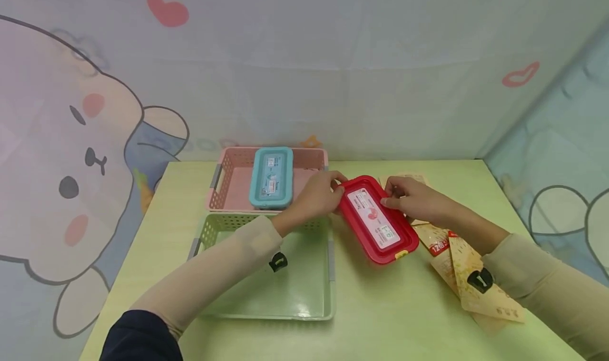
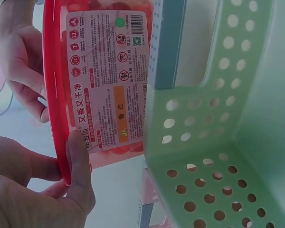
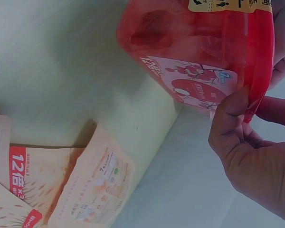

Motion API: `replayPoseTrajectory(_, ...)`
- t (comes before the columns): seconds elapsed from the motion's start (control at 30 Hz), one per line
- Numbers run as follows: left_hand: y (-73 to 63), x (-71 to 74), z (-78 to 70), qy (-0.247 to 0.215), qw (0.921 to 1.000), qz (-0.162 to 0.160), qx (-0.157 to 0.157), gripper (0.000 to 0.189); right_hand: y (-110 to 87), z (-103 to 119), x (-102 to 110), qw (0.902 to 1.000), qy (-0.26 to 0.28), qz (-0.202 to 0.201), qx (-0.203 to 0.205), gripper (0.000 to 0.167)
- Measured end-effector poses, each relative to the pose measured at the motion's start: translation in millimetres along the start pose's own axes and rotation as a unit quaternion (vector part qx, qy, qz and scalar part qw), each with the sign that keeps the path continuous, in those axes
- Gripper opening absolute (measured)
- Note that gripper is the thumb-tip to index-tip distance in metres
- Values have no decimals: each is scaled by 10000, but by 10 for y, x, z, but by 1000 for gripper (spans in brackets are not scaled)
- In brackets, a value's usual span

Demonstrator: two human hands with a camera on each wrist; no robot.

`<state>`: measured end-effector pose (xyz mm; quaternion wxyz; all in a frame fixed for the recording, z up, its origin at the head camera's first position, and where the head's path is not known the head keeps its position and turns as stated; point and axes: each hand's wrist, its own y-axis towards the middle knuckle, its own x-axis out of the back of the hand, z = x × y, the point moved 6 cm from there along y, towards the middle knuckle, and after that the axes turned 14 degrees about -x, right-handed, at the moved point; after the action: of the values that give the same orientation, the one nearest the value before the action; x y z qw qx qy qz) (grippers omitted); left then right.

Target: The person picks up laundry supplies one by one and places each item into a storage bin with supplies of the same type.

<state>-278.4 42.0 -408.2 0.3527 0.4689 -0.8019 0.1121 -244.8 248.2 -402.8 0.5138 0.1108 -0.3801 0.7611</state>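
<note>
A red lidded plastic box with white labels is held tilted over the table, right of the baskets. My left hand pinches the lid's rim at its far left corner. On the opposite side my right hand pinches the rim between thumb and fingers. Through the clear red wall of the box, rounded contents show dimly in the left wrist view. Its lid is on. The right wrist view shows the right thumb and fingers on the rim.
A green basket stands in front of a pink basket, which holds a blue lidded box. Several beige printed packets lie overlapping at the right, under the right forearm. A cartoon-printed cloth hangs behind the table.
</note>
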Motion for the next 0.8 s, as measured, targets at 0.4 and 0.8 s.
replayPoseTrajectory(0.4,-7,70,27,-1576,9855,-158,615,38,-17,135,47,9999,-70,-141,12,24)
replayPoseTrajectory(0.8,30,284,31,-1981,9779,-211,631,33,-16,321,77,9997,66,-135,167,24)
